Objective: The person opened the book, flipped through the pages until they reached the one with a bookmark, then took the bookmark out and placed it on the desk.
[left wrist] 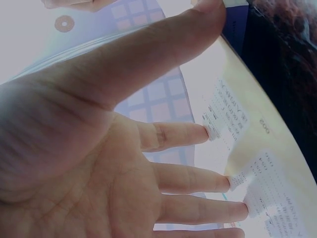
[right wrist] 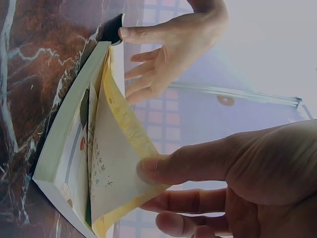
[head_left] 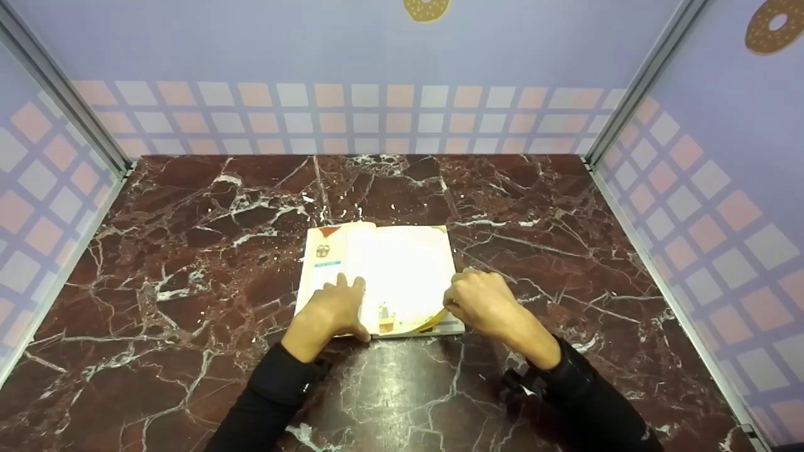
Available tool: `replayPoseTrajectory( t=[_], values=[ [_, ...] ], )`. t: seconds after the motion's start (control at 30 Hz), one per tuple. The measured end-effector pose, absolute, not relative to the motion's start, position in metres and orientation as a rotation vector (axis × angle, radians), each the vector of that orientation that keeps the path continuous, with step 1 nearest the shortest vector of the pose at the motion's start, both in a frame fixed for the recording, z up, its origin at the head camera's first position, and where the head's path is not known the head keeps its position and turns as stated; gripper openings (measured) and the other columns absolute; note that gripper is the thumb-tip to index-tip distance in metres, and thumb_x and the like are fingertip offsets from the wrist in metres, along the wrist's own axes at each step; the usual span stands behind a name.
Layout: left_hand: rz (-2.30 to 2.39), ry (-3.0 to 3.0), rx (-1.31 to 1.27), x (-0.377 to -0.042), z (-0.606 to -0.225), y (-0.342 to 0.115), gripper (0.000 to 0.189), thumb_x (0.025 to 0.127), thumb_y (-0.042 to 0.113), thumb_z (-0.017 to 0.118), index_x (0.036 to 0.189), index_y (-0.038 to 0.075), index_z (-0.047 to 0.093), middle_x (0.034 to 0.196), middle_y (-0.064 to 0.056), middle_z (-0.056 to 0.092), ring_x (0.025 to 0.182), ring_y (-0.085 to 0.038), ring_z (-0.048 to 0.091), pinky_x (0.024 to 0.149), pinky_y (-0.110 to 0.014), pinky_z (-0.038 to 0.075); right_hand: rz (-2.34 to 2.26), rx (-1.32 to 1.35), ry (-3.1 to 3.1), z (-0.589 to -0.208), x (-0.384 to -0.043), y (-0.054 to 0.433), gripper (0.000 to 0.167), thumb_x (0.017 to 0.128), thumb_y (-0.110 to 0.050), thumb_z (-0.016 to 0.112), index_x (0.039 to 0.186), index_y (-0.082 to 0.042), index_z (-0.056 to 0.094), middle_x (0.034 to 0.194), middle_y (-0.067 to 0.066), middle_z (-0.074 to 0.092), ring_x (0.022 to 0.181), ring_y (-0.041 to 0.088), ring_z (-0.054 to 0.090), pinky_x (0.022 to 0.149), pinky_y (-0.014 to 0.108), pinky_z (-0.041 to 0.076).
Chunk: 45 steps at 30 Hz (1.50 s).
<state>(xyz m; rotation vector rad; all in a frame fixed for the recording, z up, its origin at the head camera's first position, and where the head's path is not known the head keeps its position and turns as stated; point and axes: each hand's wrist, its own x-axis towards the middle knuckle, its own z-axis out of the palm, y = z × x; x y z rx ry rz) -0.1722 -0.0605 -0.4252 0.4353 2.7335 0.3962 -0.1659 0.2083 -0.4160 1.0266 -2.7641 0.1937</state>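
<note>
An open book [head_left: 408,270] lies on the marble table, its right page washed out by bright light. My left hand [head_left: 331,309] rests on the left page near the spine, fingers spread and straight; in the left wrist view the fingertips [left wrist: 237,210] touch printed text. At the book's right edge, my right hand [head_left: 482,300] pinches a page. The right wrist view shows that page [right wrist: 121,158], yellow-bordered, held by its corner between thumb and fingers and lifted off the pages beneath. The thick page block [right wrist: 64,134] lies under it.
Dark red marble table [head_left: 188,301] with white veins surrounds the book. Purple panels with pink and white squares [head_left: 352,119] stand at the back and both sides, joined by metal corner posts [head_left: 647,75]. A black device [head_left: 521,380] sits at the right wrist.
</note>
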Motion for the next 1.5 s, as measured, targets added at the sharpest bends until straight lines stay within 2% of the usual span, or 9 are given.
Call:
replayPoseTrajectory(
  t=[0.27, 0.5, 0.7, 0.87, 1.23, 1.5],
  values=[
    [0.389, 2.732, 0.436, -0.172, -0.425, -0.06, 0.084, 0.064, 0.028, 0.099, 0.124, -0.004, 0.049, 0.114, -0.03, 0.051, 0.104, -0.052, 0.058, 0.088, -0.061, 0.053, 0.294, 0.938, -2.79, -0.413, -0.162, 0.206, 0.013, 0.077, -0.013, 0.085, 0.071, -0.02, 0.076, 0.077, -0.004, 0.063, 0.076, 0.02, 0.06, 0.055, 0.04, 0.052],
    [0.37, 2.724, 0.432, -0.173, -0.425, -0.06, 0.083, 0.066, 0.029, 0.099, 0.124, -0.004, 0.049, 0.114, -0.029, 0.051, 0.106, -0.052, 0.058, 0.089, -0.06, 0.053, 0.397, 0.88, -2.848, -0.41, -0.16, 0.203, 0.009, 0.076, -0.015, 0.087, 0.078, -0.02, 0.08, 0.085, -0.003, 0.059, 0.081, 0.02, 0.058, 0.059, 0.041, 0.052],
    [0.368, 2.723, 0.431, -0.173, -0.425, -0.06, 0.084, 0.066, 0.029, 0.098, 0.125, -0.004, 0.049, 0.114, -0.029, 0.051, 0.106, -0.052, 0.058, 0.089, -0.06, 0.053, 0.433, 0.894, -2.83, -0.412, -0.16, 0.201, 0.005, 0.082, -0.014, 0.085, 0.085, -0.017, 0.084, 0.086, -0.001, 0.056, 0.083, 0.02, 0.056, 0.063, 0.04, 0.053],
    [0.365, 2.723, 0.427, -0.173, -0.425, -0.059, 0.085, 0.065, 0.029, 0.099, 0.125, -0.004, 0.049, 0.115, -0.029, 0.052, 0.106, -0.052, 0.058, 0.089, -0.06, 0.053, 0.422, 0.913, -2.761, -0.414, -0.159, 0.2, 0.005, 0.085, -0.013, 0.082, 0.087, -0.017, 0.085, 0.085, -0.001, 0.054, 0.081, 0.02, 0.053, 0.061, 0.037, 0.052],
    [0.36, 2.72, 0.425, -0.173, -0.425, -0.059, 0.084, 0.065, 0.029, 0.098, 0.125, -0.003, 0.048, 0.115, -0.029, 0.051, 0.105, -0.052, 0.058, 0.089, -0.06, 0.053, 0.412, 0.921, -2.586, -0.421, -0.159, 0.194, 0.006, 0.078, -0.013, 0.086, 0.08, -0.016, 0.081, 0.081, -0.001, 0.052, 0.076, 0.02, 0.052, 0.053, 0.034, 0.049],
    [0.364, 2.733, 0.437, -0.173, -0.425, -0.061, 0.083, 0.065, 0.03, 0.099, 0.122, -0.003, 0.049, 0.114, -0.028, 0.051, 0.102, -0.05, 0.059, 0.087, -0.059, 0.053, 0.469, 0.832, -2.543, -0.428, -0.157, 0.187, 0.019, 0.074, -0.003, 0.087, 0.087, -0.012, 0.076, 0.08, 0.002, 0.054, 0.067, 0.022, 0.057, 0.052, 0.038, 0.051]
  ],
)
